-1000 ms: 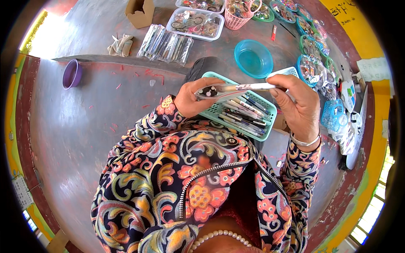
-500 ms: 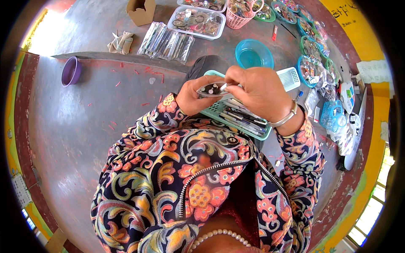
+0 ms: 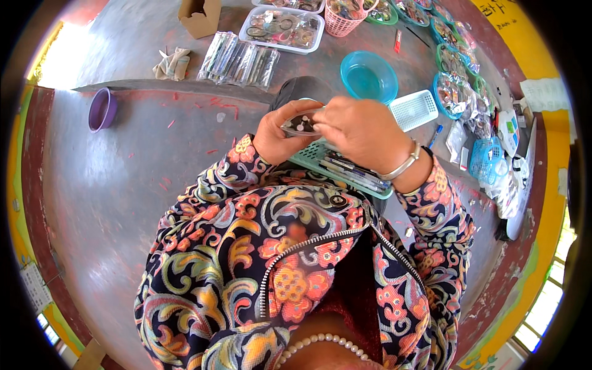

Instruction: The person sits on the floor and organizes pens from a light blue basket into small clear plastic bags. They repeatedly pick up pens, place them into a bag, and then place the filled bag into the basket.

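My left hand [image 3: 276, 139] is closed round a clear plastic bag [image 3: 290, 127], its mouth spread and turned up toward me. Dark items with pale round ends, probably pens, show inside it. At the right side of the mouth my right hand [image 3: 367, 134] has its fingers pinched together. Slightly blurred, they hide whatever is between them. Beneath both hands lies a mint-green basket [image 3: 304, 156] holding several pens [image 3: 354, 172] in white, black and grey. My hands cover part of that basket.
Ahead are wrapped pen packs [image 3: 239, 60], a clear tub of bands [image 3: 280, 29], a teal basin [image 3: 369, 77] and a white perforated tray [image 3: 414, 111]. A purple bowl [image 3: 102, 110] stands left. Baskets of small goods [image 3: 452, 92] line the right, near a blue basket [image 3: 486, 159].
My right fingers have closed in over the bag's mouth, and the white piece seen between them is now hidden. The bag and both hands have shifted slightly left.
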`<state>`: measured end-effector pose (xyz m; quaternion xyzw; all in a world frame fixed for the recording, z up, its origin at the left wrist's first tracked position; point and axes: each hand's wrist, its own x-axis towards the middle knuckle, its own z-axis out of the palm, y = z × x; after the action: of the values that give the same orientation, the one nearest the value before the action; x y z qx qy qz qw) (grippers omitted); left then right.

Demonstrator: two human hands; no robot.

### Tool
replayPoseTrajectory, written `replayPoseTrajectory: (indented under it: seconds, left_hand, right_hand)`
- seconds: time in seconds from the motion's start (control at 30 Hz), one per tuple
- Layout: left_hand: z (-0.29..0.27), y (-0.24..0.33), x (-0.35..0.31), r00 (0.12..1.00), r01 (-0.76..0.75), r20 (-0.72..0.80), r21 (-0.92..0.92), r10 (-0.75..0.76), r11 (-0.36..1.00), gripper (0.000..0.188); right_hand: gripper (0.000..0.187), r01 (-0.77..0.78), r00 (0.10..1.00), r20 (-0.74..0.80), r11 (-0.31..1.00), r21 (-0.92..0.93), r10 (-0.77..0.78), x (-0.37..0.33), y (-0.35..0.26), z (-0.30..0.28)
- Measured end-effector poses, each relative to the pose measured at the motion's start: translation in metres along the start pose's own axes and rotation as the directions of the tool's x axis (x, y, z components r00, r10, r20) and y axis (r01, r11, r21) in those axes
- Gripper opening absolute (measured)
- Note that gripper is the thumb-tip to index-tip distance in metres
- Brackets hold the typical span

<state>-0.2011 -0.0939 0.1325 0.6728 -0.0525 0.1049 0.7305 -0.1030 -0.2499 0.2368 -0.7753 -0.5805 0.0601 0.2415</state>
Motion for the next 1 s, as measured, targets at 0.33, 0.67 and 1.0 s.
replayPoseTrajectory:
  seconds: [0.33,0.67,1.0]
  left_hand:
    - [-0.003,0.007,0.000,0.999,0.004,0.042,0.154,-0.011,0.988,0.055]
    - [-0.003,0.004,-0.001,0.999,-0.005,0.050,0.068,0.002,0.998,0.048]
    - [0.001,0.003,0.001,0.999,-0.042,-0.033,0.054,0.044,0.998,0.041]
  right_hand:
    - [0.014,-0.339,0.938,-0.028,0.931,0.136,0.346,-0.060,0.048,-0.033]
    - [0.014,-0.499,0.849,0.074,0.841,-0.209,0.523,-0.130,0.066,0.026]
    - [0.013,-0.591,0.789,-0.094,0.792,0.156,0.607,-0.140,0.068,0.039]
